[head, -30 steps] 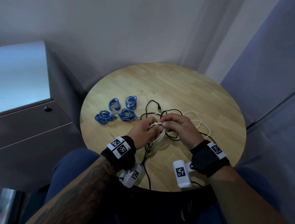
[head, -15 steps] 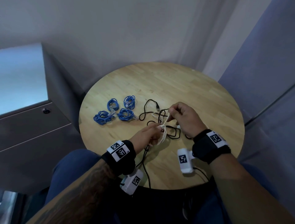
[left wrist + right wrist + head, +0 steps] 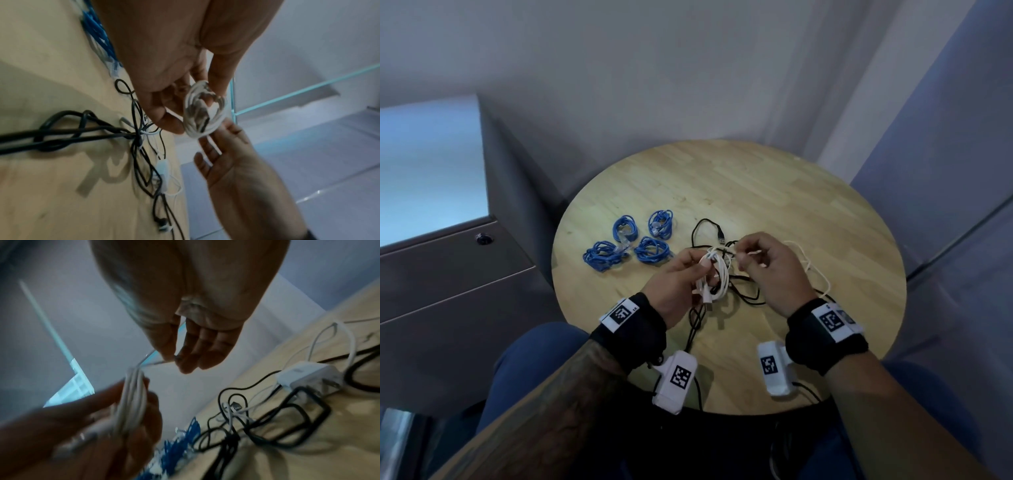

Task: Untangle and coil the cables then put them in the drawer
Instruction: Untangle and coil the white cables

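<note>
Coiling in progress: a thin white cable bundle (image 3: 714,274) is gripped in the left hand (image 3: 678,286), fingers curled round the loops, above the round light-wood desk (image 3: 774,192). Its loose end is pinched between thumb and fingertips of the right hand (image 3: 767,270), just beside the bundle. A tangle of thin black cables (image 3: 739,291) and more white cable is spread on the desk under both hands, with a small white plug-in charger block (image 3: 308,376) among it. Four coiled blue cables (image 3: 630,243) are laid together on the desk, left of the hands. A closed grey drawer cabinet (image 3: 448,274) with a round lock stands left of the desk. Black-and-white square marker tags are worn on the wristbands (image 3: 825,329); no legible writing or brand.
</note>
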